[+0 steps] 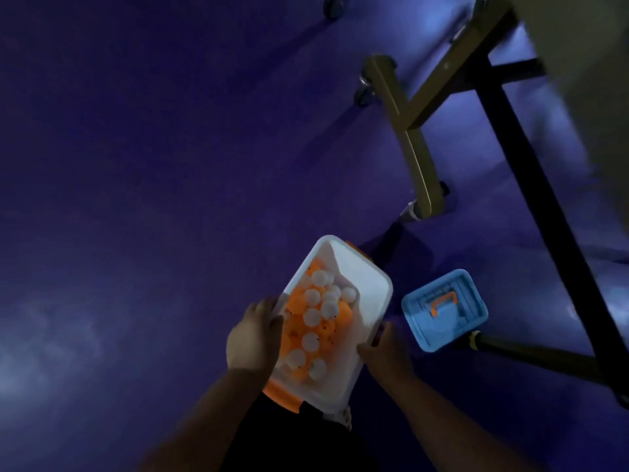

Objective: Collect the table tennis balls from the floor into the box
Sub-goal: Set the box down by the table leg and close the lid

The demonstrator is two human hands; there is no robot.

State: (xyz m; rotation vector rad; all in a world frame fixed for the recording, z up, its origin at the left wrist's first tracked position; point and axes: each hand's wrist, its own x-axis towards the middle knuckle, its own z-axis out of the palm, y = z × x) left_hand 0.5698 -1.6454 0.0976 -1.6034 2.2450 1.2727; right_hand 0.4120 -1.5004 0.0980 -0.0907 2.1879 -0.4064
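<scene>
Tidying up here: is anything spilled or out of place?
No spill: the balls lie inside the box, held by the left hand and right hand. Only the blue lid lies apart on the floor.

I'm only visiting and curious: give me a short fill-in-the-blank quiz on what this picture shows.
1. The balls in the box are white and ____.
2. The lid lying beside the box is coloured ____.
3. The left hand and right hand both grip the ____.
Missing words: orange; blue; box.
</scene>
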